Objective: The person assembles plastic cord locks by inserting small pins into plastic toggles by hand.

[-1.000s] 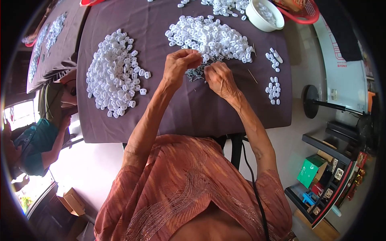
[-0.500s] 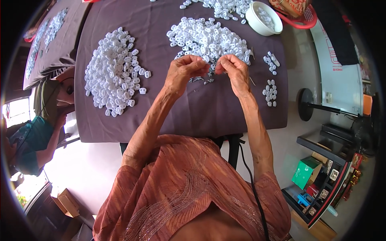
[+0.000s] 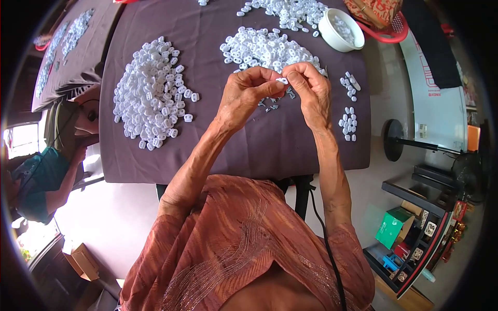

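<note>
A small white oval plastic piece (image 3: 282,81) shows between the fingertips of my two hands, above the near edge of a heap of like pieces (image 3: 270,47). My left hand (image 3: 244,97) is closed in a pinch on it from the left. From the right, my right hand (image 3: 311,89) has thumb and fingers pressed together against the piece; whether they grip something else is hidden. Small grey slivers (image 3: 268,107) lie on the cloth just below the fingers. Many loose pieces in the heaps have two dark slots.
On the dark tablecloth (image 3: 207,155) a large white heap (image 3: 150,93) lies left, small groups (image 3: 347,123) right. A white bowl (image 3: 340,31) and red basket (image 3: 394,28) stand far right. A black cable (image 3: 327,238) runs near my right arm. Another person (image 3: 39,179) sits left.
My hands have come closer together and shifted slightly right, with fingertips now meeting at the white piece. The whole view has also shifted a little.
</note>
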A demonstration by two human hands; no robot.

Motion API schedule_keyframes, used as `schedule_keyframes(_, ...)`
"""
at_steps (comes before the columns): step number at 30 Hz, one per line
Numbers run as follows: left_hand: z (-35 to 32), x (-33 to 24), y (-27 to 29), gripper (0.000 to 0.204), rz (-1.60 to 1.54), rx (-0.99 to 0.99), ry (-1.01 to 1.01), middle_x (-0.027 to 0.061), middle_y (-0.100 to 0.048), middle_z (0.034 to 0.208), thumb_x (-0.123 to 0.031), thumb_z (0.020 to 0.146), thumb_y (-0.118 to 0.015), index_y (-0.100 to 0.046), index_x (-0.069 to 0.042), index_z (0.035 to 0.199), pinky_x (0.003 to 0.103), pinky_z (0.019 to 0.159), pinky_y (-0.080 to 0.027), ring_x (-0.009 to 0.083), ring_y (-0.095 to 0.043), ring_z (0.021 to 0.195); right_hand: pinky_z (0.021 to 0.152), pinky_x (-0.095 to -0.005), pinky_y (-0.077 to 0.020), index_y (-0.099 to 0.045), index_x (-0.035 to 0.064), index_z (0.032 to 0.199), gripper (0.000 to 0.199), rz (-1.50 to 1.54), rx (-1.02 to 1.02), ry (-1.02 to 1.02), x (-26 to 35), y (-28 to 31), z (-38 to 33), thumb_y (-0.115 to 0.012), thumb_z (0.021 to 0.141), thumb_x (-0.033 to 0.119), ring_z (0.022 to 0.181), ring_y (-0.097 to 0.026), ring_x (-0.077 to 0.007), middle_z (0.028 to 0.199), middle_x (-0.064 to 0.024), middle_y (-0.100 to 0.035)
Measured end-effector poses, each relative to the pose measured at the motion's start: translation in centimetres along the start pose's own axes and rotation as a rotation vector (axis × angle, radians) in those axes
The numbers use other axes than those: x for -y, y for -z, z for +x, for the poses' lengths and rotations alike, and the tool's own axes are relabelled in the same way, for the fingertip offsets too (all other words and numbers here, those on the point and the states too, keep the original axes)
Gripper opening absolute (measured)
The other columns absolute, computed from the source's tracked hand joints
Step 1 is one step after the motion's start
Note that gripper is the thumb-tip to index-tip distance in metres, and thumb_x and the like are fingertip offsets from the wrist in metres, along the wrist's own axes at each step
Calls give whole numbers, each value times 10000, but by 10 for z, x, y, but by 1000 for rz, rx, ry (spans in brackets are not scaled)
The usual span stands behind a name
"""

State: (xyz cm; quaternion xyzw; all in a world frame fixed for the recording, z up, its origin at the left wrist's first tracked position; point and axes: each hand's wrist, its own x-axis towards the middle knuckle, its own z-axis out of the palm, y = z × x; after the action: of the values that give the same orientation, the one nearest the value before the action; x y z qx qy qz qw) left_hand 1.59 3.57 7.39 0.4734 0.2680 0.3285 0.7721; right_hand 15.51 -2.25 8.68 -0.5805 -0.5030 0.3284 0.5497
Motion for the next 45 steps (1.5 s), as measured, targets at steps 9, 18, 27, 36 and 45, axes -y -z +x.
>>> schedule_keyframes(9, -1, 1, -7, 110, -194, -136, -31, 69, -615, 762, -37, 755, -636, -589, 12, 842, 244, 654, -478, 121, -585, 699, 638, -219, -427, -554, 9, 837, 123, -218, -74, 186, 5, -9, -2, -525, 861, 126, 711, -521, -83, 783, -29, -589)
schedule_keyframes(18, -7, -1, -20, 165, -222, -158, -61, 47, -611, 777, -26, 751, -618, -602, 26, 906, 228, 682, -440, 95, -551, 713, 591, -282, -434, -520, 22, 807, 96, -289, -158, 325, -3, -17, 3, -527, 843, 110, 664, -542, -179, 757, -75, -549)
schedule_keyframes(27, -2, -2, -16, 147, -191, -131, -40, 53, -608, 835, -43, 792, -595, -606, 30, 919, 243, 678, -468, 113, -556, 723, 702, -214, -396, -550, 15, 822, 108, -21, -163, 118, 11, -10, 6, -521, 858, 113, 750, -493, -83, 806, -17, -559)
schedule_keyframes(36, -3, -9, -17, 134, -131, -127, -116, 37, -592, 743, -69, 769, -616, -586, 5, 876, 222, 629, -437, 91, -537, 651, 704, -213, -401, -557, 1, 832, 124, 214, -100, 53, 11, -7, 7, -530, 857, 120, 745, -501, -81, 792, -30, -568)
schedule_keyframes(45, -3, -14, -17, 98, -208, -94, -126, 50, -596, 737, -47, 789, -579, -585, 7, 870, 237, 641, -450, 103, -551, 660, 728, -227, -416, -546, -4, 841, 132, 67, -95, 223, 22, -6, 2, -516, 866, 122, 767, -532, -107, 800, -55, -588)
